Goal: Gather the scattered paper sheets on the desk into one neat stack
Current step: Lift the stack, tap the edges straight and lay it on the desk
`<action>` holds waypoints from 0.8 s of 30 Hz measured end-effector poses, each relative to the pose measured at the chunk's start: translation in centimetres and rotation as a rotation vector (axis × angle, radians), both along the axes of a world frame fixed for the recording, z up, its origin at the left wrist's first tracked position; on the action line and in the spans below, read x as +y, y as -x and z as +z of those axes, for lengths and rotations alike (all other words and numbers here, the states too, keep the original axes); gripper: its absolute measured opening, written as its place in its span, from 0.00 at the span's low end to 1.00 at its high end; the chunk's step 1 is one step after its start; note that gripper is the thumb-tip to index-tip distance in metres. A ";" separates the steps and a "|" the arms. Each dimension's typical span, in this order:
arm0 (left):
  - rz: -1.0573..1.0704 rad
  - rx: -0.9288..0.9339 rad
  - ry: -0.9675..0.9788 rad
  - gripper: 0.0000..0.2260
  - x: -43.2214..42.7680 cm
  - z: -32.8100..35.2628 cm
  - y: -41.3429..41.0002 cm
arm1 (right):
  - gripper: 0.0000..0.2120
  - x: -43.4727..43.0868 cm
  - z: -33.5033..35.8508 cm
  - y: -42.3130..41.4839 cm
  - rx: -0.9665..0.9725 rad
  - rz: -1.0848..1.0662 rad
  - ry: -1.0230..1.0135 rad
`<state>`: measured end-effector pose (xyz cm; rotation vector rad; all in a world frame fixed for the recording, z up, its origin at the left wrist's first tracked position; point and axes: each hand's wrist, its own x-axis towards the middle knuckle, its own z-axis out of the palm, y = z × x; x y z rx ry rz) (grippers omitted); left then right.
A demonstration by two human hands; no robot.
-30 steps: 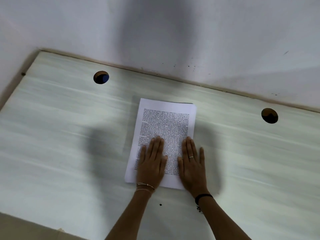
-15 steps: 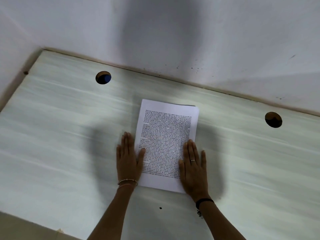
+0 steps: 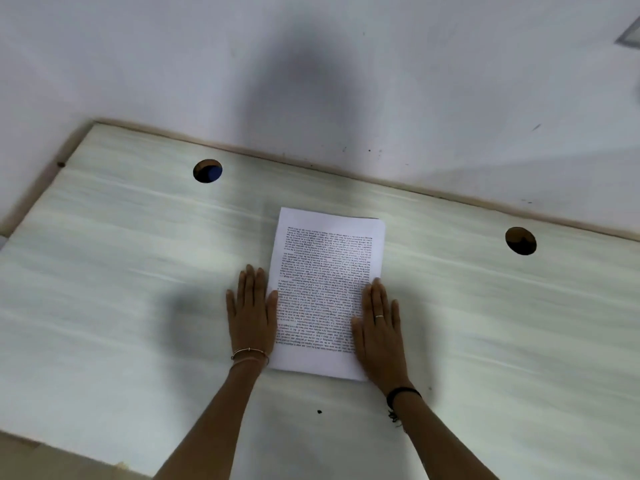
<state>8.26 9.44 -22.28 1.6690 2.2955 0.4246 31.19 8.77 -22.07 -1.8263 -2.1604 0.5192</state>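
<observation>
A stack of white printed paper sheets (image 3: 325, 271) lies in the middle of the pale desk (image 3: 121, 271), its edges nearly flush, with one lower sheet peeking out at the far right corner. My left hand (image 3: 251, 311) lies flat on the desk against the stack's left edge, fingers straight, thumb on the paper. Flat along the stack's right edge rests my right hand (image 3: 379, 327), its thumb and inner fingers on the paper.
The desk has two round cable holes, one at the back left (image 3: 207, 170) and one at the back right (image 3: 520, 240). A white wall (image 3: 346, 64) rises right behind the desk's far edge. A small dark speck (image 3: 319, 411) sits near the front.
Both hands were flat on top of the stack. My left hand slid off to its left edge, then my right hand shifted outward to its right edge.
</observation>
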 end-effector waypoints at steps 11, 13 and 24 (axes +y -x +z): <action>0.092 -0.299 0.031 0.16 2.7 2.8 -2.2 | 0.26 0.8 2.2 1.6 0.400 -0.573 0.110; 0.062 -0.324 0.049 0.16 2.9 2.7 -2.5 | 0.26 0.6 2.4 0.9 0.388 -0.597 0.126; -0.027 -0.320 0.210 0.17 4.2 4.1 -1.6 | 0.23 1.2 4.7 -1.2 0.323 -0.470 0.256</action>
